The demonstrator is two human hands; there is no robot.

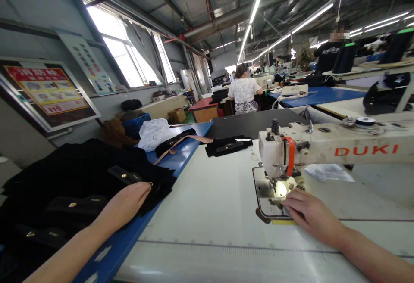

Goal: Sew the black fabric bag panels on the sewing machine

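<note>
My left hand (132,200) is over the heap of black fabric pieces (97,162) at the left, with its fingers curled closed on the edge of a piece near a small gold fitting. Dark tabs with gold-coloured fittings show on several of these pieces. At the sewing machine (281,149), my right hand (310,212) rests beside the lit needle area, fingers pressed together at the metal needle plate (267,201). What lies between those fingertips, if anything, is too small to make out. No fabric shows under the presser foot.
Another black piece (229,146) lies at the table's far edge. Beyond the left side, a blue surface (190,145) bears a white plastic bag (155,133) and a tan strip (170,150). A clear plastic packet (329,172) lies under the machine arm. Other people work farther back.
</note>
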